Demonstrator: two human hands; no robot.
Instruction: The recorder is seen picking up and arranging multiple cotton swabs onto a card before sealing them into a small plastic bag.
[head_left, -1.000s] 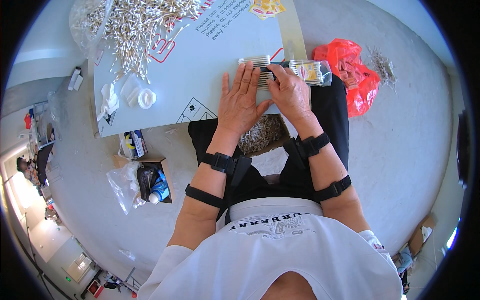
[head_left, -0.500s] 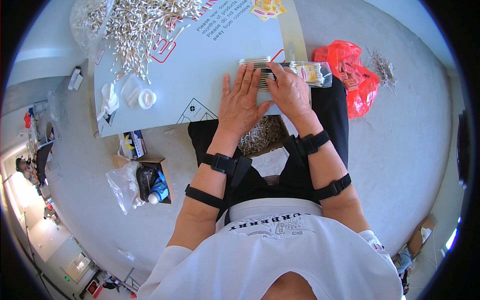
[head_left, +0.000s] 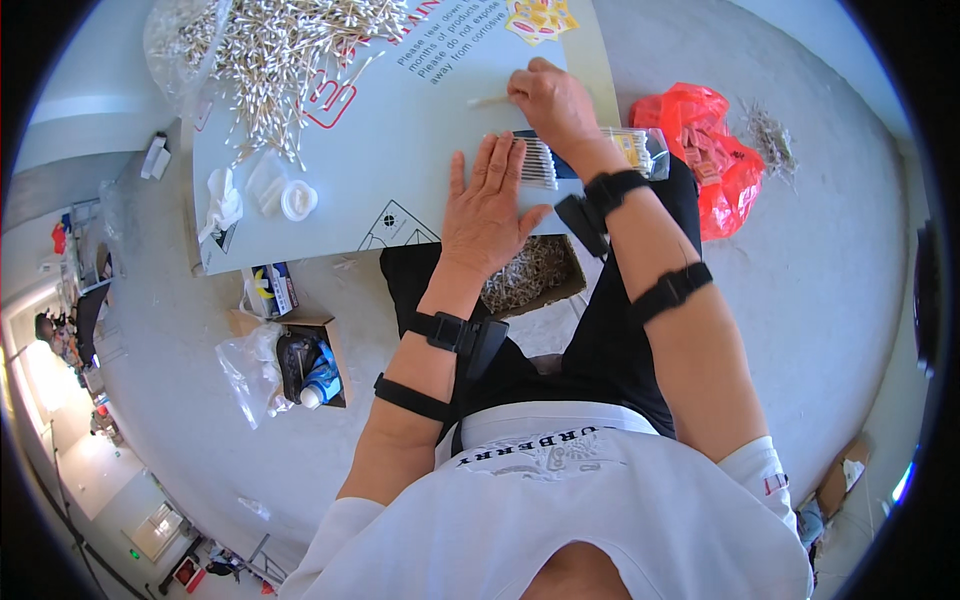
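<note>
My left hand (head_left: 484,205) lies flat on the pale table board (head_left: 350,190), fingers stretched out. Its fingertips touch the left end of a row of cotton swabs (head_left: 538,163) laid side by side. Farther up the board, my right hand (head_left: 556,105) is closed in a pinch. A blurred white cotton swab (head_left: 487,101) sticks out from it to the left; whether it is one or more I cannot tell. Under my right wrist, a clear packet of cotton swabs with a yellow label (head_left: 632,150) lies at the board's right edge, partly hidden.
A large heap of loose cotton swabs (head_left: 290,60) spills from a clear bag at the far left. Yellow labels (head_left: 541,20) lie at the far edge. A round white container (head_left: 298,200) stands at left. Below are a box of swabs (head_left: 530,275) and a red bag (head_left: 735,190).
My right hand has left the row of swabs and moved up and away, with a swab now between its fingers. My left hand has stayed almost in place.
</note>
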